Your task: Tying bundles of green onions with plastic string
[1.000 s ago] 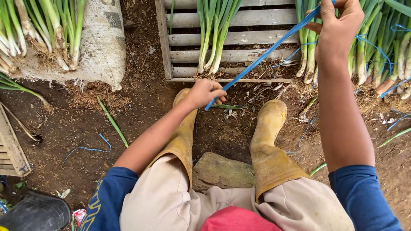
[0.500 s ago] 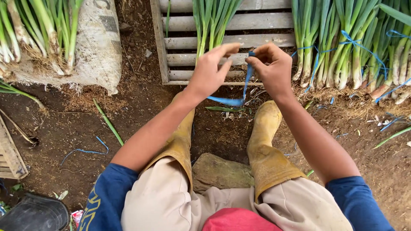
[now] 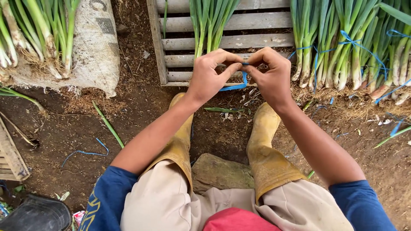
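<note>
Ground: bare dark soil (image 3: 141, 124) fills the middle of the frame, strewn with dry roots, leaf scraps and short blue string offcuts (image 3: 83, 152) at lower left.
Pallet: a grey wooden slatted pallet (image 3: 239, 19) lies at top centre, with a small bunch of green onions (image 3: 209, 21) resting on its slats.
Sack: a pale woven sack (image 3: 96, 47) at upper left carries more green onions with rooty ends.
Tied bundles: at upper right, thick bundles of green onions (image 3: 346, 42) lie side by side, bound with blue string.
Left hand: the left hand (image 3: 212, 75) is pinched shut on the blue strip, thumb and forefinger together, just above the lower edge of the pallet.
Right hand: the right hand (image 3: 269, 75) pinches the same strip, its fingertips touching those of the left.
Blue strip: the blue strip (image 3: 239, 83) sits between both hands at upper centre, a short loop hanging below them.
Boots: yellow rubber boots (image 3: 265, 145), muddy, stand on the soil at either side of a mossy stone (image 3: 220, 173).
Edge: a wooden crate corner (image 3: 10, 156) shows at the left edge, and a black boot (image 3: 36, 214) at lower left.
</note>
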